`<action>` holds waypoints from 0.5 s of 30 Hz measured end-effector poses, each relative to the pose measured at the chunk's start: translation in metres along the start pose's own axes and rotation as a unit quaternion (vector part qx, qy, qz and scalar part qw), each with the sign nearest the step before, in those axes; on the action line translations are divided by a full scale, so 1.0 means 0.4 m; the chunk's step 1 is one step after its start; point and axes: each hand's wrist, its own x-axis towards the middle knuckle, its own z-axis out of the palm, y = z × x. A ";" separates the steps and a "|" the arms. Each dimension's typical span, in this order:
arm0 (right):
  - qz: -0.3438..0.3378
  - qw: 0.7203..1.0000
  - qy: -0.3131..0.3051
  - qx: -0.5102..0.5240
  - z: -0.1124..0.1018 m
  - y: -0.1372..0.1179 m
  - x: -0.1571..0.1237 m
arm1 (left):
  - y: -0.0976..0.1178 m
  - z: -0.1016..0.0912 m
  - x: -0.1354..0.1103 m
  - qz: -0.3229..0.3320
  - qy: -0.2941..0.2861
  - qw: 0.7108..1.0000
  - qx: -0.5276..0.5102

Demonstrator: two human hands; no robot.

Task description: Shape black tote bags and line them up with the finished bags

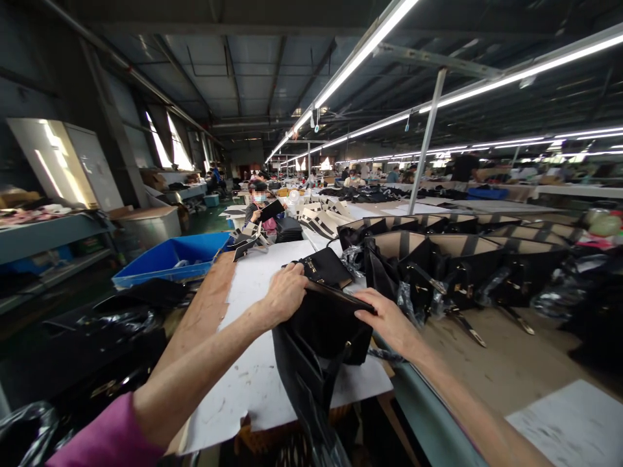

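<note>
A black handbag (335, 324) stands before me on white paper (253, 363) spread over the table. My left hand (287, 292) closes on the left end of its top edge, fingers curled over the rim. On the right end of the same edge, my right hand (384, 314) grips with the thumb on the near side. The fingertips behind the rim are partly hidden. A black strap (304, 376) hangs from the bag toward me, past the table's front edge. Just beyond lies a flat black piece (325, 266) with gold-coloured metal fittings.
Rows of black handbags (462, 259) with beige insides stand along the right. A blue bin (170, 259) is at the left, near piled black bags (111, 344). Ahead, a masked person (257, 207) handles a black panel by stacked pieces (289, 230).
</note>
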 end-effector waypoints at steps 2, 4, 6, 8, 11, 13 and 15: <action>0.005 1.000 0.002 0.003 0.002 0.002 -0.001 | -0.014 0.006 0.002 0.006 0.022 1.000 -0.018; 0.010 1.000 0.001 0.003 0.003 0.004 0.000 | -0.031 0.015 0.006 -0.006 0.021 0.998 -0.058; 0.016 1.000 -0.004 0.003 0.000 0.004 0.002 | -0.050 0.026 0.010 -0.025 0.011 0.994 -0.102; 0.015 1.000 -0.010 0.007 -0.007 0.004 0.005 | -0.069 0.032 0.012 -0.028 -0.007 0.990 -0.141; 0.008 1.000 -0.019 0.010 -0.028 0.011 0.008 | -0.096 0.034 0.013 -0.017 -0.039 0.981 -0.191; 0.015 0.999 -0.032 0.013 -0.044 0.020 0.009 | -0.108 0.031 0.012 -0.015 -0.059 0.975 -0.214; 0.026 0.999 -0.044 0.017 -0.056 0.027 0.010 | -0.114 0.030 0.011 0.000 -0.072 0.971 -0.227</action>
